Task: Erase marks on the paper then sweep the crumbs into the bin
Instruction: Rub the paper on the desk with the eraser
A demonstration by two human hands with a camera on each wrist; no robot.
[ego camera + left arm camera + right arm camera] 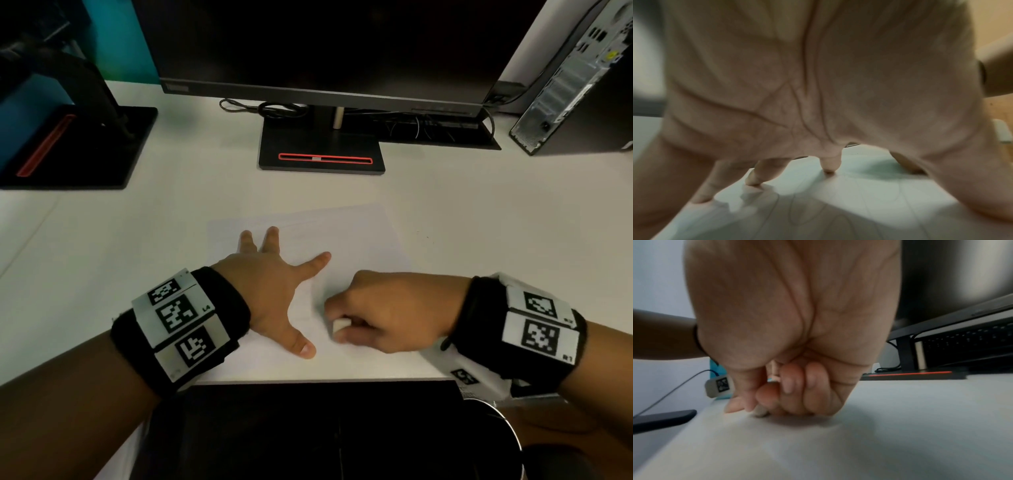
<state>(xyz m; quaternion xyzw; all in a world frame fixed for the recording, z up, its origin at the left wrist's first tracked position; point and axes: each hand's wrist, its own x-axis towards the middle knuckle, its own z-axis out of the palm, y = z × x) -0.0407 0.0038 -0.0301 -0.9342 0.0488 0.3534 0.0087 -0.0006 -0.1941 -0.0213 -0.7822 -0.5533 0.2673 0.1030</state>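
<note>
A white desk fills the middle of the head view, with a dark monitor at the top. The paper lies at centre frame, faint pencil loops showing in the left wrist view. The left hand presses it flat, fingers spread. Just right of it, the right hand pinches a small white eraser against the sheet.
</note>
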